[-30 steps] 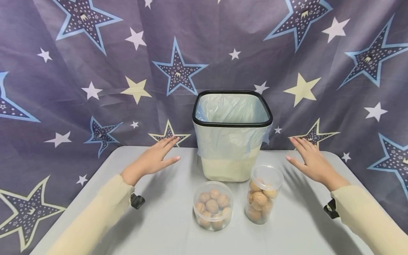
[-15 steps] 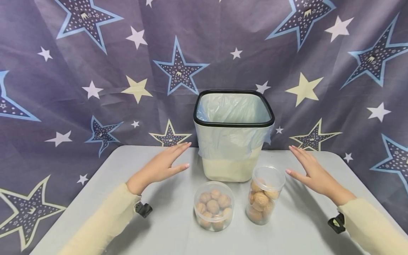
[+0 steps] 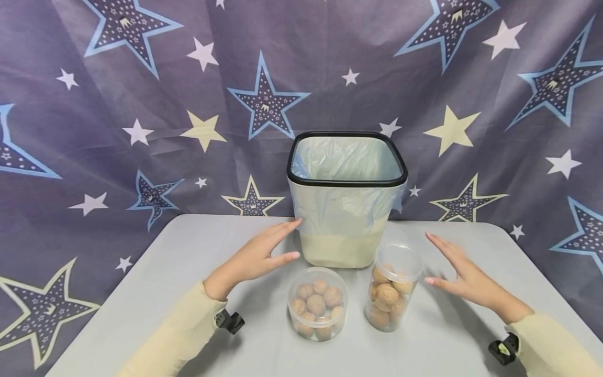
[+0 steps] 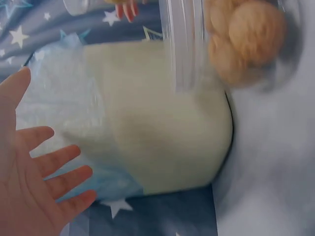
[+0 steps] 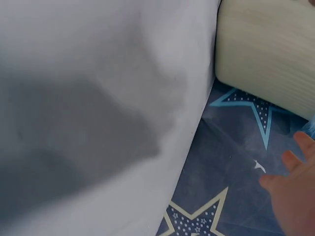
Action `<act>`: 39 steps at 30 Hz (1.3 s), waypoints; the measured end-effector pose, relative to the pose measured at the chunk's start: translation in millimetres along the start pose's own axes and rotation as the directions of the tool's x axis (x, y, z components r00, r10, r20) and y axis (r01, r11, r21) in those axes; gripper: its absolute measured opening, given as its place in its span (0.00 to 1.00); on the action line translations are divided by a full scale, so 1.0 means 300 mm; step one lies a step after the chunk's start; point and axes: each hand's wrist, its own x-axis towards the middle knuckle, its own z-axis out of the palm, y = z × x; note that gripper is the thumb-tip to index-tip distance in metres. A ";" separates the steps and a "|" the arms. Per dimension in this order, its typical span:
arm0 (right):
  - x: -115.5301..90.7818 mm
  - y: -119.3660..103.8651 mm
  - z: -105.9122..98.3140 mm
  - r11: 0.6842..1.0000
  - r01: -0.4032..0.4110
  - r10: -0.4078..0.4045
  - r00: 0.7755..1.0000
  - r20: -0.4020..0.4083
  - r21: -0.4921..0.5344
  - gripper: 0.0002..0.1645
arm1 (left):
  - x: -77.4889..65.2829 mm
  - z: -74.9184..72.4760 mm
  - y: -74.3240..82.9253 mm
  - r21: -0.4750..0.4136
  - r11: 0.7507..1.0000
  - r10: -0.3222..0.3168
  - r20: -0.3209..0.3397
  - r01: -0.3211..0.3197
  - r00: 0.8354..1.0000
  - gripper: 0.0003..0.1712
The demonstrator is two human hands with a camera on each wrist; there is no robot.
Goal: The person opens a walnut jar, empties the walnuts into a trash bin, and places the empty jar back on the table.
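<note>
- Your left hand [image 3: 256,256] is hovering over the table [image 3: 273,356], holding nothing, with fingers extended and thumb spread away; its fingertips are showing by the bin [image 3: 339,254], though you cannot tell whether they are touching it.
- Your right hand [image 3: 471,277] is hanging empty too, thumb and fingers apart, and its thumb is pointing at the tall jar [image 3: 400,256] without meeting it.
- The round tub [image 3: 318,325] is sitting in front of the bin, to the left of the jar and apart from it; walnuts [image 3: 316,303] are filling much of it.
- The jar is standing upright just ahead of the bin's right side (more walnuts are stacking up inside).
- Judging by the pose, you are framing these things with both hands, so keeping the gap wider than each container is probably serving you best.
- For the jar, you are likely better off wrapping its side below the top, since its narrow shape is inviting a tip.
- For the tub, you are probably wanting thumb and fingers on opposite walls, holding it level.
- The bag [image 3: 344,209] is hanging loosely over the bin's outside, so watching for snagged fingertips is seeming wise.
</note>
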 end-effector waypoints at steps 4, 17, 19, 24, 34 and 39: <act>-0.021 -0.015 0.018 0.998 -0.024 0.022 0.999 0.028 0.057 0.58 | 0.004 0.028 0.028 -0.052 0.998 0.028 -0.003 -0.028 1.000 0.39; -0.035 -0.065 0.084 0.975 0.017 -0.027 0.999 0.042 0.221 0.63 | 0.069 0.076 0.125 -0.276 0.960 0.043 -0.044 -0.054 0.998 0.39; -0.038 -0.080 0.096 0.966 0.015 -0.027 0.999 0.044 0.257 0.64 | 0.082 0.084 0.145 -0.299 0.952 0.053 -0.050 -0.066 0.997 0.40; -0.038 -0.111 0.133 0.929 0.021 -0.036 0.999 0.035 0.369 0.62 | 0.111 0.105 0.191 -0.374 0.924 0.062 -0.056 -0.079 0.997 0.40; -0.048 -0.148 0.202 0.874 -0.057 0.031 0.998 0.061 0.483 0.58 | 0.150 0.157 0.280 -0.481 0.876 -0.028 -0.038 0.006 0.999 0.39; -0.051 -0.166 0.229 0.854 -0.102 0.088 0.995 0.052 0.510 0.57 | 0.172 0.178 0.324 -0.547 0.836 -0.062 -0.018 0.042 0.998 0.40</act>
